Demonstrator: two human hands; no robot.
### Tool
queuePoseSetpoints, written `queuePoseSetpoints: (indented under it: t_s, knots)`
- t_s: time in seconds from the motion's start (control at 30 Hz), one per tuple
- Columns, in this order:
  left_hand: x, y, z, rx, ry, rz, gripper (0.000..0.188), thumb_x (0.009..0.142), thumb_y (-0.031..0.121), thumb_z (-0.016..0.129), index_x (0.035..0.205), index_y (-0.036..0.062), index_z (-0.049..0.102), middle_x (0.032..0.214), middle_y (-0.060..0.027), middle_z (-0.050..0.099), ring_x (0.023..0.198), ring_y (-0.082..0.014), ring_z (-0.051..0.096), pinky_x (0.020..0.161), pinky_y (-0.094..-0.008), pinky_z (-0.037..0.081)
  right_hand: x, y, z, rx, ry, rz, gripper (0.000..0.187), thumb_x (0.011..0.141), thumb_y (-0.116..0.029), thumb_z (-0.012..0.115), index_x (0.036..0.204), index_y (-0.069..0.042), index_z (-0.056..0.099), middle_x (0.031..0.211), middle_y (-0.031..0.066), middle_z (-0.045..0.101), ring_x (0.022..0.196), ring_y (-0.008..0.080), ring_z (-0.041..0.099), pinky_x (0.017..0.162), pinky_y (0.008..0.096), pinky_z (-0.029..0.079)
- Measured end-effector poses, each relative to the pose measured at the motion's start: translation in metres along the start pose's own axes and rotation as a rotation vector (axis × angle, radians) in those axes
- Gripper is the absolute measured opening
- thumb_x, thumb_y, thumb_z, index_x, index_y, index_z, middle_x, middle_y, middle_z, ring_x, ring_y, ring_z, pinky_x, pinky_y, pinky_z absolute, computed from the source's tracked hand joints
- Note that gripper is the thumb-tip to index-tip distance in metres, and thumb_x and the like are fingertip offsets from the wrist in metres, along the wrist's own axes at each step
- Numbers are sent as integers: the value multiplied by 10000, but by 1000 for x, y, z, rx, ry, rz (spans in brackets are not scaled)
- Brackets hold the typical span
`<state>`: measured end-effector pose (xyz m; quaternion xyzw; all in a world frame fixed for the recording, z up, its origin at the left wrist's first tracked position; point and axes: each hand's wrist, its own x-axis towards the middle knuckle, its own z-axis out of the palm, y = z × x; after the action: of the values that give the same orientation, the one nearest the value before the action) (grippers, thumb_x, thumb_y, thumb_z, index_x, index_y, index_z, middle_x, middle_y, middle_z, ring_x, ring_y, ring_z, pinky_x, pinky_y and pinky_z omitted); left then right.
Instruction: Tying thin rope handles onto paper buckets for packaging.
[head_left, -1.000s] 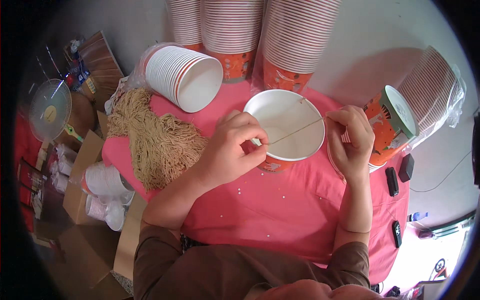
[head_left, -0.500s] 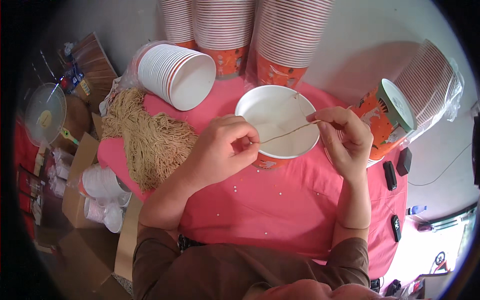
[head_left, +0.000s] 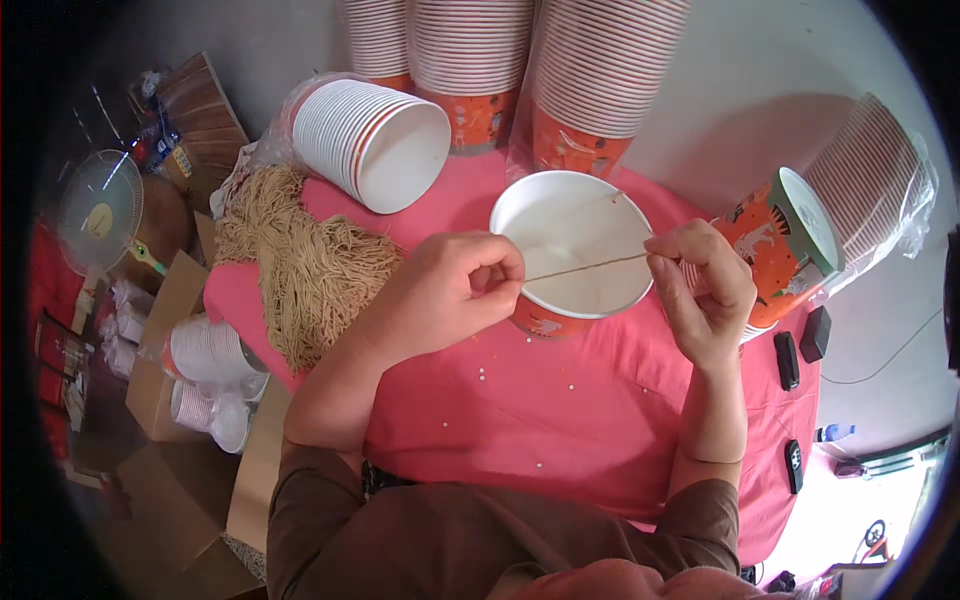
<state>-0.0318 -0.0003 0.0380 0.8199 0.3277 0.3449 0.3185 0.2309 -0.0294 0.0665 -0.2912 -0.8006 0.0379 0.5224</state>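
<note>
While a person in a brown short-sleeved top is facing a table spread with a pink cloth (head_left: 480, 430), two bare hands are holding one thin tan cord (head_left: 590, 267) between them. Left hand (head_left: 450, 295): thumb and forefinger are pinching the cord, the other fingers curling inward. Right hand (head_left: 705, 290): thumb and forefinger are gripping the cord farther right, the remaining fingers bending. The cord is running nearly straight above the near part of a white-lined tub (head_left: 540, 215), which is standing upright with its mouth facing up; whether the cord is touching the rim, I cannot tell. To the left, one large bundle of tan cords (head_left: 320, 255) is lying heaped across the cloth. Far left, one stack of nested white tubs (head_left: 335, 145) is resting on its side, mouth toward the right. Far side, tall stacks of tubs (head_left: 610, 60) are standing in clear plastic. Right, one orange printed tub (head_left: 765, 235) is showing its green-edged base. Near right, several small black objects (head_left: 787, 360) are lying along the table's edge. Near side, small white specks (head_left: 482, 376) are dotting the cloth. Beyond the table's left edge, a cardboard box (head_left: 160, 395) is standing open, wrapped cups (head_left: 210, 355) sitting about it.
</note>
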Motion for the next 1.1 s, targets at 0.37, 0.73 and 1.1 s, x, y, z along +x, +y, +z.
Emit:
queuePoseSetpoints:
  t_s: [0.37, 0.73, 1.1]
  knots:
    - [5, -17, 5, 122, 73, 209, 97, 805, 31, 719, 879, 44, 658, 1258, -98, 564, 1141, -244, 547, 994, -364, 417, 0, 4, -9, -88, 118, -4, 137, 820, 119, 649, 920, 27, 644, 806, 77, 626, 679, 148, 575, 623, 254, 448]
    - [9, -26, -6, 23, -113, 227, 79, 829, 82, 711, 887, 78, 658, 1197, -90, 618, 1171, -259, 532, 1016, -394, 387, 4, 23, -6, -144, 113, 120, 90, 847, 73, 657, 919, 24, 638, 777, 61, 597, 671, 133, 551, 637, 254, 455]
    - [16, -36, -4, 249, -87, 332, 208, 754, 130, 809, 902, 84, 671, 1189, -37, 649, 1351, -286, 429, 1106, -470, 302, -1, 17, -10, -79, 135, 182, 62, 888, 76, 597, 934, 36, 613, 819, 51, 622, 739, 119, 565, 697, 241, 456]
